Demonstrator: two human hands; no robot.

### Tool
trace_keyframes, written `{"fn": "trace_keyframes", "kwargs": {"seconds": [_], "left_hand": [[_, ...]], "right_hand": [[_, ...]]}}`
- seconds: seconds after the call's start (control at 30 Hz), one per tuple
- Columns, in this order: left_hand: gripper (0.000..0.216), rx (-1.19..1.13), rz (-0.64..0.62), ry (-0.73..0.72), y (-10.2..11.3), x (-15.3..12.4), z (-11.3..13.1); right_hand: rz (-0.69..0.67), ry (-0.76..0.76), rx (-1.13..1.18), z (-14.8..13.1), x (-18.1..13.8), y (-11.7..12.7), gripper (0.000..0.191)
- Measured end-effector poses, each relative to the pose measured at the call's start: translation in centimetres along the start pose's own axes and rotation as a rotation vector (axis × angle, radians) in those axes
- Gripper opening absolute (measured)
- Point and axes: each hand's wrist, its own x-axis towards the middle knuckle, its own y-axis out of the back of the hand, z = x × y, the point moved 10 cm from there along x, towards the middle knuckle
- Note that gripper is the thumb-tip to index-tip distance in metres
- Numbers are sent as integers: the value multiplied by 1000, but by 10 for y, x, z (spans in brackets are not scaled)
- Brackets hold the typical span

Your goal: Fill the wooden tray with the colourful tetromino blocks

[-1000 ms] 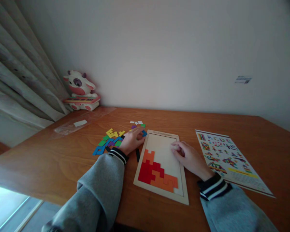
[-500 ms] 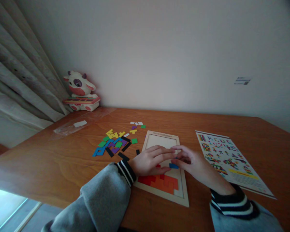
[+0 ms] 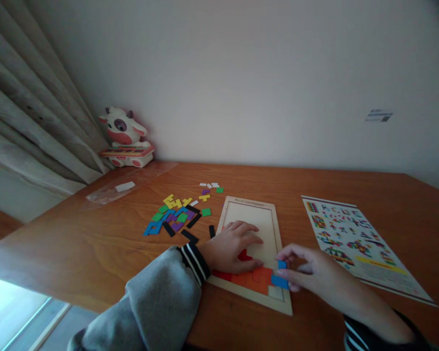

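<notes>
A wooden puzzle board (image 3: pixel 254 201) with a raised frame lies on the table in front of me. Red pieces (image 3: pixel 245 255) and orange pieces (image 3: pixel 254 279) sit in its near part. My left hand (image 3: pixel 236 247) rests over the board's left side with fingers spread, hiding some of the red pieces. A blue puzzle piece (image 3: pixel 280 282) is pinched between the thumb and fingers of my right hand (image 3: pixel 300 268), over the board's right edge. Part of that piece is covered by the fingers.
Loose coloured pieces (image 3: pixel 175 226) lie scattered left of the board. A printed pattern sheet (image 3: pixel 366 234) is on the right. A toy cow with a keyboard (image 3: pixel 126 139) stands at the back left, near a clear plastic bag (image 3: pixel 108 195). Behind the table is a wall.
My right hand has moved right and nearer to me, carrying the blue piece away from my left hand. The left hand's fingers have come apart from the right hand's.
</notes>
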Motion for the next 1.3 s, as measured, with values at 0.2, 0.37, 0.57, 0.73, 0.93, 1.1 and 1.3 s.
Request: {"fn": "trace_keyframes", "kwargs": {"seconds": [0.2,0.37,0.57,0.73,0.93,1.1,1.3], "left_hand": [[40,-17,-27,-3,-2,0,1],[40,-9,-43,3,-1,1,2],[43,-18,-47,-18,-1,1,3],[44,-13,-55,-14,-2,1,3],[42,-3,-45,-16,0,1,5],[45,-14,-44,-25,-1,-1,5],[33,-204,88,72,13,2,-9]], "right_hand": [[19,22,-166,7,-3,-7,29],[122,143,-344,-10,-1,-2,23],[145,125,-375,-7,2,-2,30],[169,131,-472,-4,1,1,35],[150,171,-447,-10,3,2,34],[165,188,-465,-8,10,3,36],[142,173,-445,-12,12,6,41]]}}
